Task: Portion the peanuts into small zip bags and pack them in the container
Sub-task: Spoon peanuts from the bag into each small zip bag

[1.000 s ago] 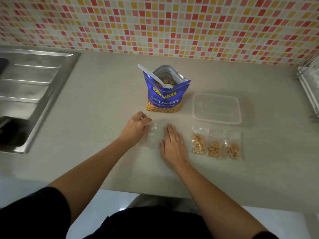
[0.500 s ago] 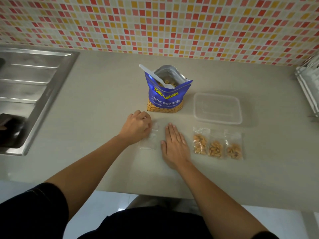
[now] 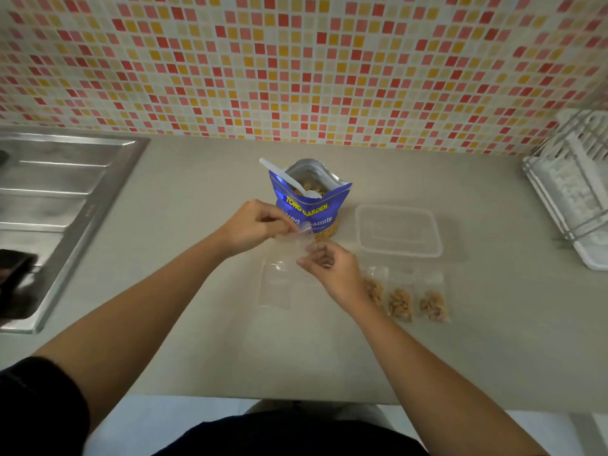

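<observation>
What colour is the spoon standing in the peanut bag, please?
The spoon is white, shown best in the head view against the blue peanut bag.

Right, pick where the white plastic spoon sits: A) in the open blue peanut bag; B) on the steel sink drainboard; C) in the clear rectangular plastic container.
A: the white plastic spoon rests with its bowl inside the open blue peanut bag, handle sticking out to the left; the clear rectangular plastic container holds nothing.
</observation>
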### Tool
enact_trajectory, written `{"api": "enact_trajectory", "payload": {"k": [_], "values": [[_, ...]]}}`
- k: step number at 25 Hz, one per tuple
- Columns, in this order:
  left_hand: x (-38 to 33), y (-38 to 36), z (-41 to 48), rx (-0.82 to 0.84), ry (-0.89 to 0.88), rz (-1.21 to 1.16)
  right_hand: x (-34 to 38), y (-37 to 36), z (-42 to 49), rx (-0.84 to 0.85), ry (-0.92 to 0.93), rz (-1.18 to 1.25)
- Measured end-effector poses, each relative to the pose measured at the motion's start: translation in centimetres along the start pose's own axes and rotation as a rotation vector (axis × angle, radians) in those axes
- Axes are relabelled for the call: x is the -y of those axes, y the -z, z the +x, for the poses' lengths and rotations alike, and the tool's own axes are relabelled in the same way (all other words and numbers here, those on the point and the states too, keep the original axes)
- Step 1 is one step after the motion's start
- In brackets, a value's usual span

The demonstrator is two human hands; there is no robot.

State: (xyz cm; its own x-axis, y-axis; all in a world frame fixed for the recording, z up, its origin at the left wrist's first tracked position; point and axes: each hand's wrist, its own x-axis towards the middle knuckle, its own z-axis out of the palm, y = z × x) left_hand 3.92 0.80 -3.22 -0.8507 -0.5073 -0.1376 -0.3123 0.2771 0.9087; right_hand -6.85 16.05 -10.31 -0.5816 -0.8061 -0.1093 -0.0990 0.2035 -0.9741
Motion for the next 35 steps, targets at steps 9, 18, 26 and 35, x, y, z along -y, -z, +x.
{"api": "enact_trajectory", "payload": {"k": [9,18,26,35], "values": [[-6.5,3.5,3.2,-0.036,-0.145,0.27,6.3,5.7,3.9,0.013,0.189,0.087],[-7.9,3.7,5.0,-0.147,-0.122,0.154,7.8,7.2,5.6,-0.07,0.208,0.153],[-8.2,3.5,5.9,-0.172,-0.011,0.064,9.5,7.1,6.3,-0.175,0.296,-0.188],[-9.0,2.8,6.0,-0.157,-0.012,0.054,10.9,5.1,7.4,-0.127,0.411,-0.729]]}}
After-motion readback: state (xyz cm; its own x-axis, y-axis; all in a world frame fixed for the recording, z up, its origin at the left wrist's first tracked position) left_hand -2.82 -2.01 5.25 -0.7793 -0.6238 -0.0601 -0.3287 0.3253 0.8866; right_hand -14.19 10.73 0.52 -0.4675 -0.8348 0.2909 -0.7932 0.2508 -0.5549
